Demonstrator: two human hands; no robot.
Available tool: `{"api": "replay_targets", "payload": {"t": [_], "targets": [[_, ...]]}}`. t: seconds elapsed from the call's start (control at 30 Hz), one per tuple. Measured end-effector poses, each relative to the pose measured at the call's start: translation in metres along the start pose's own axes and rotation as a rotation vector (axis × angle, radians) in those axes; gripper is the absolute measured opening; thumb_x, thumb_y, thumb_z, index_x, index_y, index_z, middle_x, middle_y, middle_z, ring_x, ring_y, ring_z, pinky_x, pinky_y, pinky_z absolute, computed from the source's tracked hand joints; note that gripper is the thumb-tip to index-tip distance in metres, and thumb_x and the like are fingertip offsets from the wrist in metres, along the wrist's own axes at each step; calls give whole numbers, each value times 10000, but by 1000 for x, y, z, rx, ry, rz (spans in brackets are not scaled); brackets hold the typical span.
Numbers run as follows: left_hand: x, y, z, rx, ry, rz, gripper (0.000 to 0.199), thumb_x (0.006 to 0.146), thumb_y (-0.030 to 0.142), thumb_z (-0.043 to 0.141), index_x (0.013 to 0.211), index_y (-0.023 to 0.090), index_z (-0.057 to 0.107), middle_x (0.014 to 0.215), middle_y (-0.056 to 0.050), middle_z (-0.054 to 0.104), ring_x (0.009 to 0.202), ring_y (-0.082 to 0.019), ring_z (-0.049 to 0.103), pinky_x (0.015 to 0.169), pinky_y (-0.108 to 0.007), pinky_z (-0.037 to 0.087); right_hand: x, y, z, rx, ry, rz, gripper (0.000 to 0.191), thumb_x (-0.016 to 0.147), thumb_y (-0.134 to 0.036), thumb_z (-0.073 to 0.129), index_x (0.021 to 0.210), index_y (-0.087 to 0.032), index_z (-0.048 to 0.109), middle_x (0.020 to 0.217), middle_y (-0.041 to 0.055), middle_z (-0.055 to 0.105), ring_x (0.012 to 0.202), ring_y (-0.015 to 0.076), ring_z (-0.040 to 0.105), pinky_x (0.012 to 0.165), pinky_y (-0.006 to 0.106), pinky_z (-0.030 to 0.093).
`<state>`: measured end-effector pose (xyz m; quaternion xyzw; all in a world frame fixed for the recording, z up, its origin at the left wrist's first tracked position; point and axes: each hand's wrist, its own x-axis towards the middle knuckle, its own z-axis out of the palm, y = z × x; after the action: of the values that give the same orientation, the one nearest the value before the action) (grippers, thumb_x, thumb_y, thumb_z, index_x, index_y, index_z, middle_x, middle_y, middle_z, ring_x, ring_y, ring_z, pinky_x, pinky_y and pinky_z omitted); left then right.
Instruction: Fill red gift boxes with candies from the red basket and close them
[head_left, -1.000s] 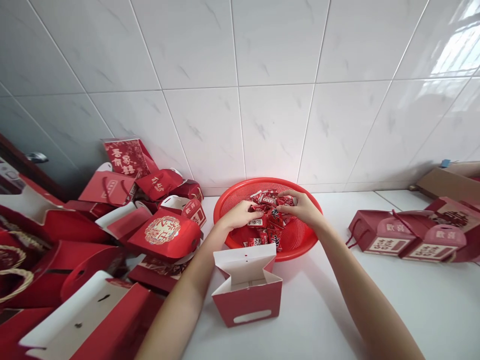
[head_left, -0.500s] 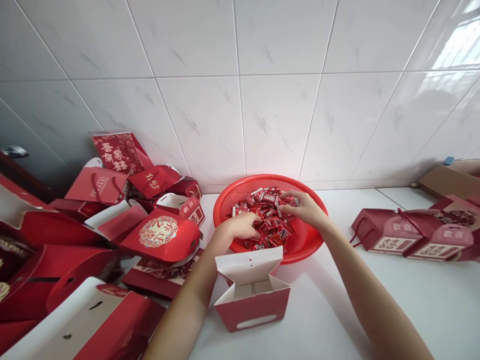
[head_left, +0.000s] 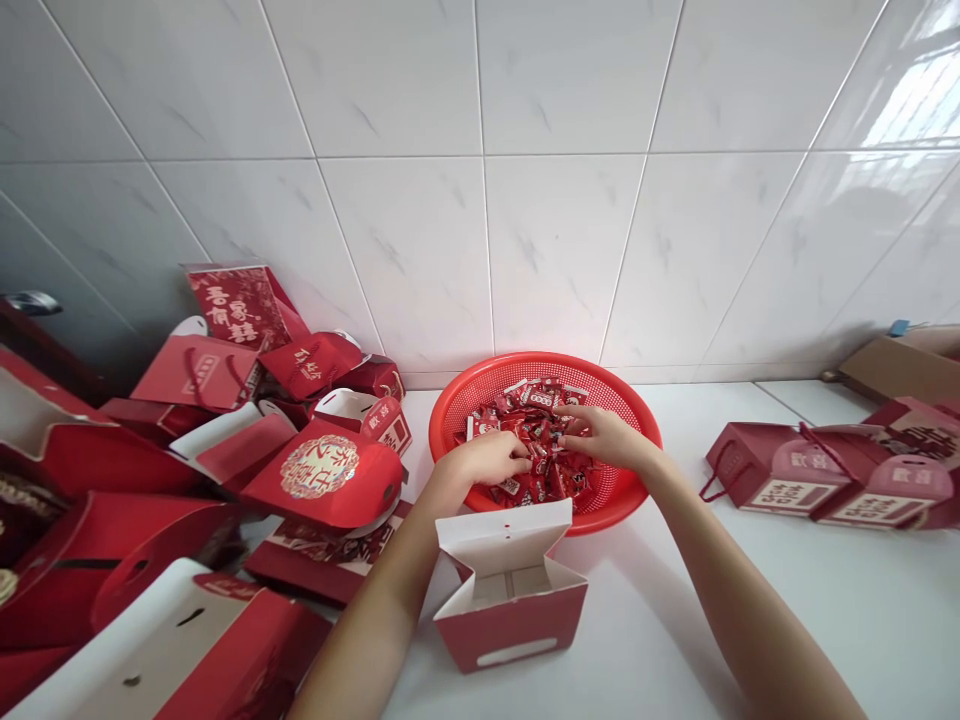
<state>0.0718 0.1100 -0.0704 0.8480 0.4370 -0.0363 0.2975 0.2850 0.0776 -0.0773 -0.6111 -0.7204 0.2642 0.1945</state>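
Note:
A round red plastic sieve basket (head_left: 651, 450) holds a heap of small red-wrapped candies (head_left: 541, 398). Over the left part of the heap is my left hand (head_left: 491, 458), its fingers curled down among the wrappers; whatever they grip is hidden. My right hand (head_left: 600, 437) reaches in from the right, fingers apart and touching or just above the candies, with nothing visible in its grasp. In front of the basket, close to my left forearm, stands a red paper gift box (head_left: 517, 625) with its lid open and its white inside showing no contents.
At left lies a pile of red gift boxes (head_left: 322, 470), several with open flaps. Closed red boxes with cord handles (head_left: 795, 465) stand in a row at right. Behind them is a brown cardboard box (head_left: 896, 370). A white tiled wall (head_left: 555, 260) rises behind the basket.
My right hand's fingers have spread a little and shifted over the candies. My left hand has moved slightly right within the heap. The view has shifted a little; the boxes stay put.

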Motion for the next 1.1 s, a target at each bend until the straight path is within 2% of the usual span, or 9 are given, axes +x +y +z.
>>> {"api": "replay_targets", "payload": {"t": [0.1,0.3,0.47,0.57,0.7,0.83,0.93,1.03,1.1], "targets": [[0,2,-1,0,18,-3,352,879,263,536,539,198,473,542,19,504,559,-153,454,572,-298,301,-2,-4,-2,-79,-32,40,494,854,-305,693,1338,-217,657,985,71,757,919,262,709,790,332,521],[-1,4,-3,-13,99,-26,352,912,246,481,569,205,411,594,9,504,598,-159,466,589,-300,308,-3,-3,-2,-121,-106,88,608,710,-264,813,1298,-201,673,1202,109,720,1046,287,683,818,324,522],[-1,3,-2,-24,154,-30,352,925,244,463,579,211,410,611,3,525,633,-171,493,622,-301,331,-3,-3,-2,-137,-116,112,557,613,-137,803,1161,-195,724,1077,92,742,984,300,688,728,314,528],[0,3,-2,-29,187,-27,366,926,235,470,567,213,404,591,3,528,619,-172,498,617,-303,331,-4,-5,-3,-107,-76,98,434,667,-89,698,1091,-179,736,973,81,751,913,280,701,686,302,525],[0,4,-3,-45,266,-8,369,926,214,464,564,213,393,587,1,541,627,-172,508,644,-308,347,-6,-7,-4,-25,7,65,386,769,-91,565,1112,-175,722,1097,97,752,904,249,721,660,289,550],[-1,5,-3,-95,329,44,333,947,275,437,620,214,436,646,-2,588,661,-182,544,638,-307,362,-6,-6,-4,114,1,-120,243,851,-225,609,1055,-199,737,1024,72,772,943,247,718,747,319,569],[-2,5,-1,-131,377,95,328,951,330,431,645,215,451,675,0,594,686,-186,557,634,-302,371,-5,-5,-4,221,44,-300,291,868,-428,660,1017,-194,748,912,64,761,862,250,704,757,365,560],[0,4,1,-197,456,186,333,943,371,456,655,210,505,684,-2,602,683,-188,559,639,-307,378,-3,-5,-4,283,151,-350,261,838,-439,693,929,-201,746,892,61,752,866,251,695,809,395,553],[1,2,1,-279,498,271,287,929,394,508,742,205,615,765,-15,671,740,-202,606,677,-311,412,-2,-6,-4,331,202,-358,232,823,-423,709,901,-206,741,908,63,754,880,252,698,836,410,555]]}}
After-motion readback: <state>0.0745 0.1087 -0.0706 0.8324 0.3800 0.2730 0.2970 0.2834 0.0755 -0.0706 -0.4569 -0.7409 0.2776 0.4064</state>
